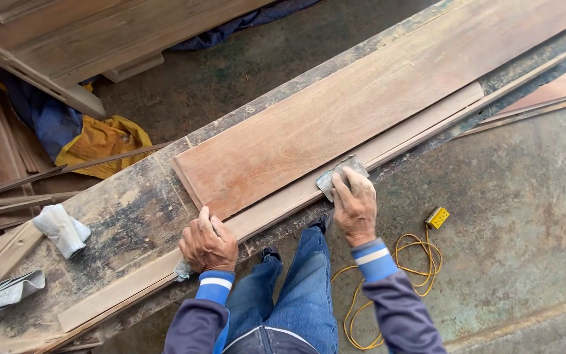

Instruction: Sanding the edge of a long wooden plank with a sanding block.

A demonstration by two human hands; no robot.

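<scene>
Right hand [355,206] lay flat, fingers pressed together on grey sanding pad [340,174], pinning it to long pale strip [276,208] at near edge of reddish board [355,108]. Left hand [207,244] curled over same strip further left, clutching crumpled grey cloth [183,269]. Both pieces rested on stained workbench [122,210]. Folded rags [62,229] at far left. Yellow cord [414,262] on floor, right.

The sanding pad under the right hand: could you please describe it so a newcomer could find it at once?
Start at the reddish plank lying along the workbench. By its near edge, the right hand presses a grey sanding pad onto a pale strip. Unlike the crumpled rags further left, it is flat and rectangular.
</scene>
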